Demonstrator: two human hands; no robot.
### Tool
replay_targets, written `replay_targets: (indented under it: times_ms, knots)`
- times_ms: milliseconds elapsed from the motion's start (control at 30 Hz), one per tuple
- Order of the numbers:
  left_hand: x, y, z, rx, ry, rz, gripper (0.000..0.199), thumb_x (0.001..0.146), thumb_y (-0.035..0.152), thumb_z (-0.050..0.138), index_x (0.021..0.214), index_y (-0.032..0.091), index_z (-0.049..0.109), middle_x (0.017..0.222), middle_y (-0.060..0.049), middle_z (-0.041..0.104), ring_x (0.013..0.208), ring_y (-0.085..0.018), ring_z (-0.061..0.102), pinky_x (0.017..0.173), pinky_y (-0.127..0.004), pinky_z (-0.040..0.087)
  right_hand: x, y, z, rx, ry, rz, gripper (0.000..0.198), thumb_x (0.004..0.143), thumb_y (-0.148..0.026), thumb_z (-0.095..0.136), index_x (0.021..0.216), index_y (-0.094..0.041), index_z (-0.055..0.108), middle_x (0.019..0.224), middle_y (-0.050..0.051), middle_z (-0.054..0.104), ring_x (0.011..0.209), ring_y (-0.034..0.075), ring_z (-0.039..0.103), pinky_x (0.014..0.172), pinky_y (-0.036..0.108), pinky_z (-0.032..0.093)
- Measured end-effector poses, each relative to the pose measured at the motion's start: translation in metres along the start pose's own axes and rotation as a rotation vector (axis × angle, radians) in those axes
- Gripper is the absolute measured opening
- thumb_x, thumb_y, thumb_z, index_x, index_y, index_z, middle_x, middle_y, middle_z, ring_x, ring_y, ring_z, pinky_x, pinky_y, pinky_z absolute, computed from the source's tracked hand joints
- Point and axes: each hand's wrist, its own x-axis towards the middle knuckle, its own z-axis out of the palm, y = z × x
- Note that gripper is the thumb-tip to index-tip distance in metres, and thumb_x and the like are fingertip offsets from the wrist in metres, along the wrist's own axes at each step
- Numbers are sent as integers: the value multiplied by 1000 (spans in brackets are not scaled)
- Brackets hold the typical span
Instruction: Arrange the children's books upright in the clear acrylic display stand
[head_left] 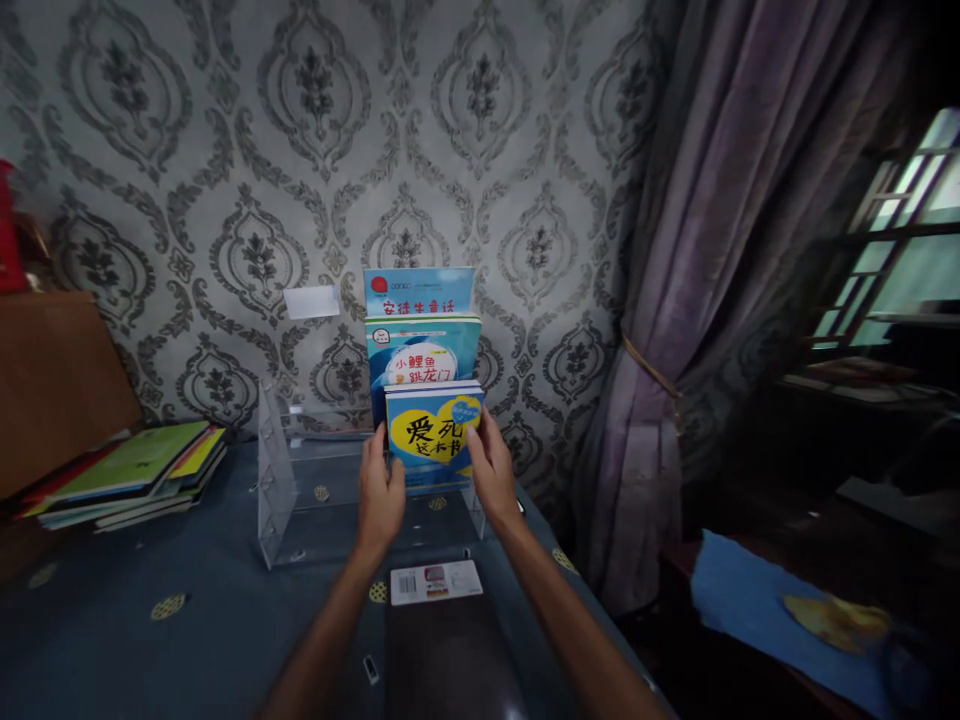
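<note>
My left hand (pixel 381 495) and my right hand (pixel 493 470) grip the two sides of a blue book (pixel 427 470) with a yellow heart on its cover. The book stands upright in the right part of a clear tiered acrylic rack (pixel 270 490). White and purple edges above its top suggest more than one book there. Behind it rises a teal book (pixel 465 345) with a white oval, and at the back a light blue book (pixel 427 285) with red characters. Below my wrists lies a dark flat object (pixel 450 650) with a white barcode label (pixel 435 582).
A stack of thin books and papers (pixel 142 465) lies at the left beside a brown box (pixel 60 380). A dark patterned cloth (pixel 202 640) covers the table. A tied purple curtain (pixel 645 400) hangs at the right. Farther right is a blue cloth (pixel 742 590).
</note>
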Motion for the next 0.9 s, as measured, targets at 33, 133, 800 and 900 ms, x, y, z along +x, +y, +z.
replay_targets:
  times_ms: [33, 133, 800, 900]
  knots:
    - [0, 1, 0, 18, 15, 4, 56, 92, 21, 50, 148, 24, 48, 146, -12, 54, 136, -26, 51, 117, -45, 40, -1, -1, 1, -24, 0, -9, 63, 100, -53, 45, 154, -21, 42, 155, 13, 51, 144, 27, 47, 119, 49, 38]
    - [0, 4, 1, 41, 19, 12, 59, 90, 17, 48, 148, 22, 48, 143, -13, 55, 136, -26, 51, 117, -44, 39, -3, -2, 1, -83, -2, -41, 63, 101, -51, 44, 155, -20, 40, 152, 13, 54, 143, 28, 47, 118, 47, 39]
    - [-1, 11, 2, 98, 28, 26, 61, 86, 11, 46, 146, 22, 49, 140, -13, 54, 135, -26, 50, 118, -46, 39, -3, -2, 2, -32, 47, -41, 65, 95, -54, 54, 150, -20, 50, 150, 14, 57, 140, 33, 50, 118, 53, 38]
    - [1, 13, -4, 91, 41, 41, 56, 89, 15, 47, 145, 22, 48, 139, -13, 55, 134, -27, 51, 116, -48, 40, -1, -3, 0, 14, 40, -10, 65, 95, -57, 54, 151, -23, 50, 148, 13, 58, 139, 33, 51, 116, 53, 40]
